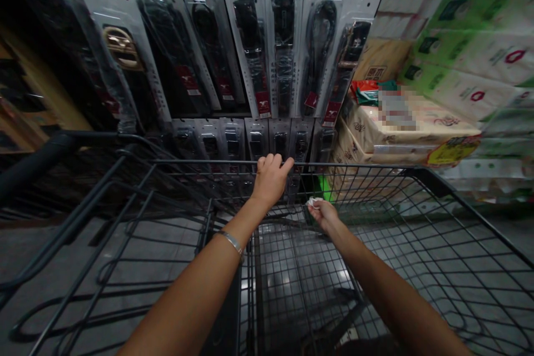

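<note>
My left hand (271, 179), with a silver bracelet on its wrist, is closed over the top wire of the shopping cart's far rim (200, 162). Lower and to the right, inside the basket, my right hand (326, 216) pinches a crumpled white tissue (314, 201) near the far wire wall. Both forearms reach across the black wire basket (292, 267). Just beyond the rim, packaged belts (284, 39) hang on hooks in two rows.
Beige tissue packs (400, 128) are stacked behind the cart's right side, with a red and green packet (367, 92) on top. Green and white paper packs (471, 61) rise farther right. The cart's handle (37, 164) is at left, above a grey tiled floor (125, 267).
</note>
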Available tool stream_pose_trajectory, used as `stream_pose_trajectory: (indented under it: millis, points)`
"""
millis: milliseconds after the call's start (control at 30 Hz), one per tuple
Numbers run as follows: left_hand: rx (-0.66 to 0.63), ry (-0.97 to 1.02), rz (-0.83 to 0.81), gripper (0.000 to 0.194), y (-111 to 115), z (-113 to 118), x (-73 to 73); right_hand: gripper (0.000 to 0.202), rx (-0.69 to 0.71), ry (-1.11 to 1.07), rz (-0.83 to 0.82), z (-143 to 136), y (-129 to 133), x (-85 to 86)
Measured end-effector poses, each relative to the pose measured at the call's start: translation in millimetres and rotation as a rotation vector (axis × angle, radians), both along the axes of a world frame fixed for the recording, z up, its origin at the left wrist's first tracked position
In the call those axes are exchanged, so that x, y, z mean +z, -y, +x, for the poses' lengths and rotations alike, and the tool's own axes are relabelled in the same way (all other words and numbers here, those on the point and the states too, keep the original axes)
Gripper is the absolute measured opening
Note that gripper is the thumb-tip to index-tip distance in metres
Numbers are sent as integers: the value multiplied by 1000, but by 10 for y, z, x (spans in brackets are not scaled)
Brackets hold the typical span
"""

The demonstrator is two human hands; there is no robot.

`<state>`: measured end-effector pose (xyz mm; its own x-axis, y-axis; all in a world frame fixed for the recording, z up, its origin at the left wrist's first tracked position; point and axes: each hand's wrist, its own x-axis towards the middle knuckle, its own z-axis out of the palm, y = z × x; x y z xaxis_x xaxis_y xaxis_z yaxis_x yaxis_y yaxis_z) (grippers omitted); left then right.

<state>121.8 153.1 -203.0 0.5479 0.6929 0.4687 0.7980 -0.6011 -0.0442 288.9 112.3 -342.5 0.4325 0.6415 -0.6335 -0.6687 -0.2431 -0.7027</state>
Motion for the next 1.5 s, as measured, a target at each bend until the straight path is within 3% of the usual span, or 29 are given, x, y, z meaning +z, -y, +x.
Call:
stream_pose_trajectory:
  millis: [200, 633, 800, 1000, 1133, 1500]
  points:
    - [-7, -2, 20, 31, 0, 0, 2, 24, 53, -69, 181, -4, 9, 172]
    - [1, -3, 31, 32, -8, 3, -16, 24, 128, -58, 310, -78, 14, 694]
    - [4, -7, 30, 33, -3, 5, -9, 20, 153, 0, 324, -63, 70, 800]
    - [-1, -4, 15, 33, 3, 3, 0, 20, 281, 19, 369, 89, 186, 872]
    - [-3, -3, 14, 35, -5, 2, -10, 24, 305, 54, 312, 222, 278, 790]
    - [-4, 1, 49, 33, -14, 12, -32, 27, 183, 174, -116, 519, 351, 148]
